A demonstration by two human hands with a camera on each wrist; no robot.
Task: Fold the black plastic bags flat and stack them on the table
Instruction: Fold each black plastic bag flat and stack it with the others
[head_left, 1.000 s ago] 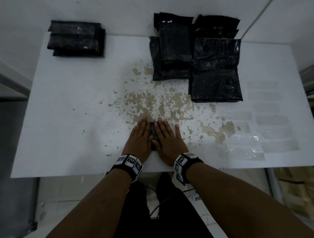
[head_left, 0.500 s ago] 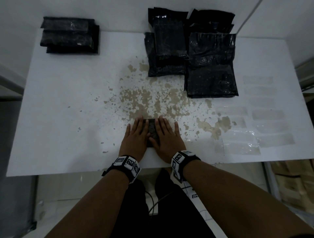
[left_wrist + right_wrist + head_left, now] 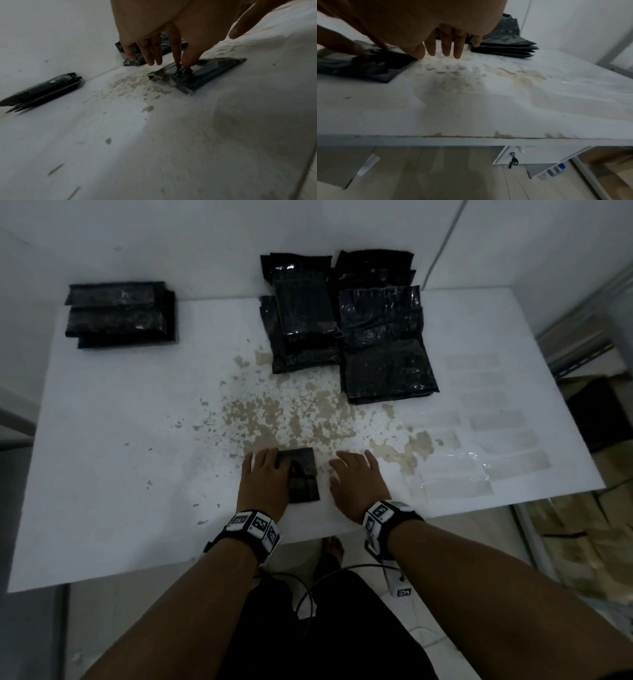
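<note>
- The small folded black bag [image 3: 301,475] is pressed down on the white desk [image 3: 113,460] by the left hand [image 3: 263,479]; the fingers [image 3: 176,54] are kept straight, with the tips on the plastic.
- The right hand [image 3: 356,479] is held just beside the bag, apart from it, with the fingers spread and nothing held.
- The bag is placed near the front edge of the desk, between the two hands.
- A stack of folded bags [image 3: 120,314] is seen at the far left corner.
- A pile of larger black bags [image 3: 383,344] is laid at the far middle.
- Brown worn patches [image 3: 284,416] are seen on the desk behind the hands.
</note>
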